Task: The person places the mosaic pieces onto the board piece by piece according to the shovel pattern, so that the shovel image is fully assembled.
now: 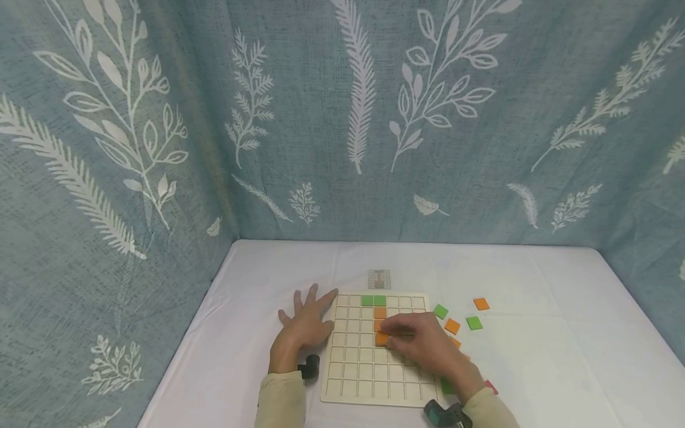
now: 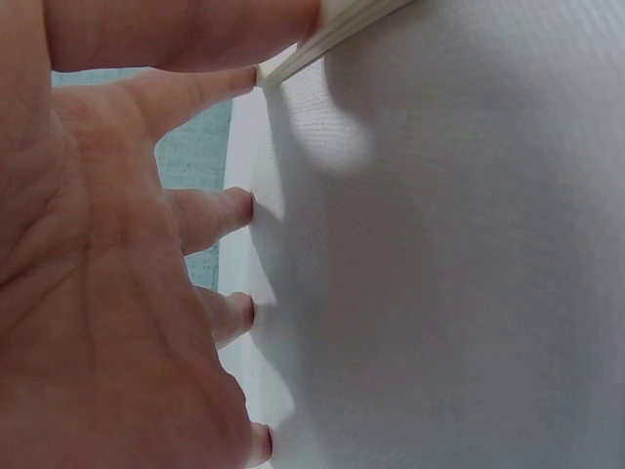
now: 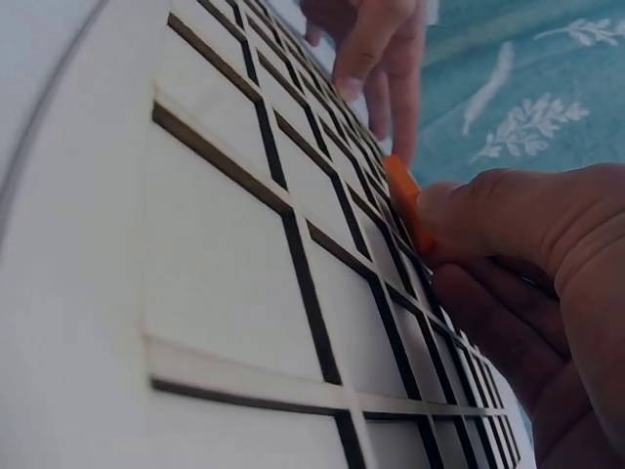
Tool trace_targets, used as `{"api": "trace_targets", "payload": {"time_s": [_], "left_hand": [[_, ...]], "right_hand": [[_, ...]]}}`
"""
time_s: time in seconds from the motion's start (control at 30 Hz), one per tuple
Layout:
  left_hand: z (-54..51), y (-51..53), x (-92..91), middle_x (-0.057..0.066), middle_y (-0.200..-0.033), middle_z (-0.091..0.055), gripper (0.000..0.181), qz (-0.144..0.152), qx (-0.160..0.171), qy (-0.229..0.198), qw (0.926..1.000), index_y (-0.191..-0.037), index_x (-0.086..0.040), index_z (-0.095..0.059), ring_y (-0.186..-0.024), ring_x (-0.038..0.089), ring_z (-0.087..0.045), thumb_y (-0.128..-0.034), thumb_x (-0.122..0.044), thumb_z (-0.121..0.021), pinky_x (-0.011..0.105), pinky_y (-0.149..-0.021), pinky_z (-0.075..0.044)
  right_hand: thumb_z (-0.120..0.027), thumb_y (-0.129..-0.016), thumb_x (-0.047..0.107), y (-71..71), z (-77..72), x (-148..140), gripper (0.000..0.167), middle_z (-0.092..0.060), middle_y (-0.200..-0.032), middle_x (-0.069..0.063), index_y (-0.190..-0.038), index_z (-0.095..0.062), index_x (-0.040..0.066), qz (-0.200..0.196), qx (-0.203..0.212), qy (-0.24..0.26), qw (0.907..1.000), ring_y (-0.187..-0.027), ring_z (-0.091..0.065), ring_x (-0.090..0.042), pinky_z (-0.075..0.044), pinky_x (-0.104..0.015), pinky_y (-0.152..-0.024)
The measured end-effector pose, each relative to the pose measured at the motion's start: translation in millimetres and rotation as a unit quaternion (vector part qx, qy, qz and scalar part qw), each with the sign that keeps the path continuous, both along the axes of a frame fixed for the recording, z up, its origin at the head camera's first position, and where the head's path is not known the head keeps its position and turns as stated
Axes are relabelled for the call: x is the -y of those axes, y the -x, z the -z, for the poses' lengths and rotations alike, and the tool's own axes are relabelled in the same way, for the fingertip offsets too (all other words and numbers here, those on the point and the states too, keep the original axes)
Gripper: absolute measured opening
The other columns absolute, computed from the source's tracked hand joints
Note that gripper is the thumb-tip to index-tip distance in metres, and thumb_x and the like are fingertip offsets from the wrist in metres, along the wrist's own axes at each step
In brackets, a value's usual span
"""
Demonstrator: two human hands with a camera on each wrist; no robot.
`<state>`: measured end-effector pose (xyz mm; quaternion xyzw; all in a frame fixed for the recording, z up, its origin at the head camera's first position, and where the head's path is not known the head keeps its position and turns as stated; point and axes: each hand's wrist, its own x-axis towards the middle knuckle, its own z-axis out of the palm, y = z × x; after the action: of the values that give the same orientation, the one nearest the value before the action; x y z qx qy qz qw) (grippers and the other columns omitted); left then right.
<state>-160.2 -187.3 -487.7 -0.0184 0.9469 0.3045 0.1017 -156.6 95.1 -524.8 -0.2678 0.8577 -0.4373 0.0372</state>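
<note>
Two hands at a gridded board (image 1: 357, 389), lower centre of the head view; the left hand (image 1: 306, 324) lies with its fingers spread wide and has hold of nothing, its thumb and index fingertip at the board's left edge; the right hand (image 1: 425, 342) is nearly closed, thumb and fingertips pinching an orange tile (image 1: 382, 339) over the middle of the grid. In the right wrist view, right of upper centre, this tile stands tilted to the board; whether its lower edge touches a rib cannot be told.

Likely faults and causes: the tilted tile may catch on a raised rib and lodge askew, if released before it lies flat; the fingertips, close against the orange pair (image 1: 380, 312) just above it in the frame, may nudge one of those from its cell; the green pair (image 1: 373, 301) in the top row, farther from the fingers, seems less exposed; a sideways push might slide the board across the white surface (image 1: 562, 333), should the left hand's contact be too light; the right forearm, low over the loose tiles (image 1: 452, 326) at lower right, may sweep some aside, since it hides part of them. A small patterned card (image 1: 379, 279), above the board, lies clear of both hands.
</note>
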Motion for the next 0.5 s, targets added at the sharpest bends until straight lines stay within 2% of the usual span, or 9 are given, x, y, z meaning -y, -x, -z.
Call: {"api": "trace_targets", "payload": {"time_s": [0.3,0.5], "left_hand": [[-0.4,1.3,0.6,0.026,-0.181,-0.019,0.078,0.001,0.002,-0.003,1.0,-0.164,-0.019,-0.053,-0.166,0.061,0.001,-0.0878,-0.007,-0.064,0.09,-0.121,0.009],[-0.3,0.9,0.1,0.026,-0.181,-0.019,0.077,0.002,0.001,-0.004,1.0,-0.164,-0.019,-0.053,-0.166,0.061,0.001,-0.0878,-0.007,-0.064,0.091,-0.12,0.008]], "right_hand": [[-0.084,-0.093,0.008,-1.0,-1.4,5.0,0.029,-0.083,-0.117,0.014,-0.12,-0.085,0.02,-0.008,-0.048,-0.026,0.9985,-0.112,-0.077,-0.007,-0.064,-0.035,-0.1],[-0.085,-0.093,0.009,-1.9,-1.2,5.9,0.028,-0.082,-0.116,0.014,-0.119,-0.085,0.019,-0.008,-0.058,-0.032,0.9978,-0.113,-0.077,-0.008,-0.064,-0.035,-0.1]]}}
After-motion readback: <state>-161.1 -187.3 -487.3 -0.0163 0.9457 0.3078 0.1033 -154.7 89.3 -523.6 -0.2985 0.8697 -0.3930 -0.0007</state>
